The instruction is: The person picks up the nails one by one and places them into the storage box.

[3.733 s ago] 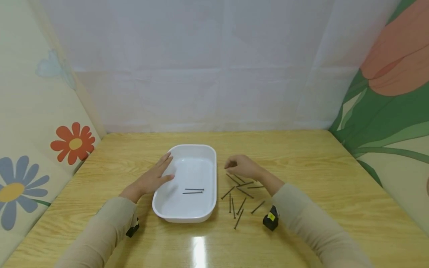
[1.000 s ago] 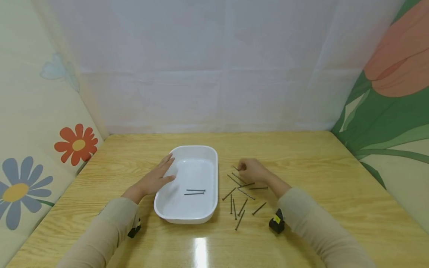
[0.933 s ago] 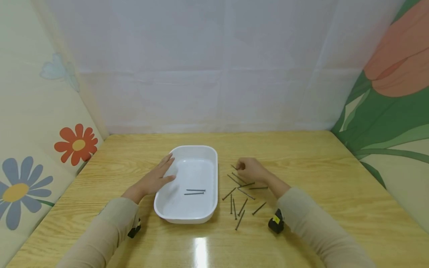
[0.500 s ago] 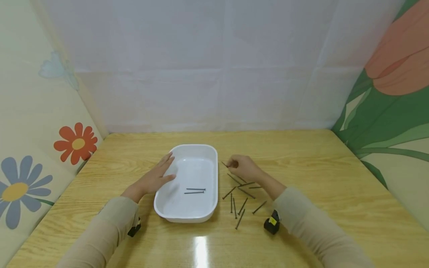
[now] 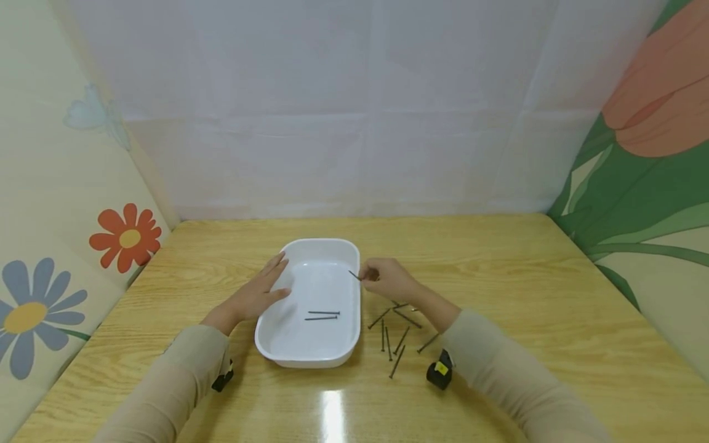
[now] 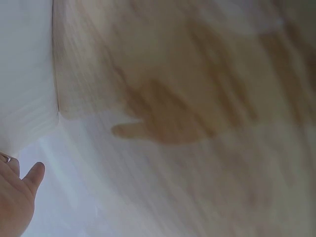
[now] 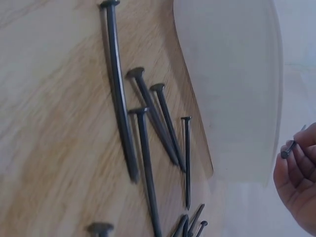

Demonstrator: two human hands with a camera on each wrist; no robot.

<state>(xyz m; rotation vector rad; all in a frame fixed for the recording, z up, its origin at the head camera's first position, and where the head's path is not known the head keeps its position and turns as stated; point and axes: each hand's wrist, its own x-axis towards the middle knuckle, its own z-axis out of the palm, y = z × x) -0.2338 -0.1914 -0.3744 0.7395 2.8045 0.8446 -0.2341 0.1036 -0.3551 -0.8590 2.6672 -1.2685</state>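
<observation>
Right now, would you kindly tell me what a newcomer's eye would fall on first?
Probably the white tub on the table, with two nails inside and the left hand on its left rim. Next, the right hand, its grip on another nail at the right rim, and the scattered nails right of the tub.

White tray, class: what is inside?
Two nails lie flat inside the white tray. The left hand covers part of its left side, so anything beneath that hand cannot be seen.
</observation>
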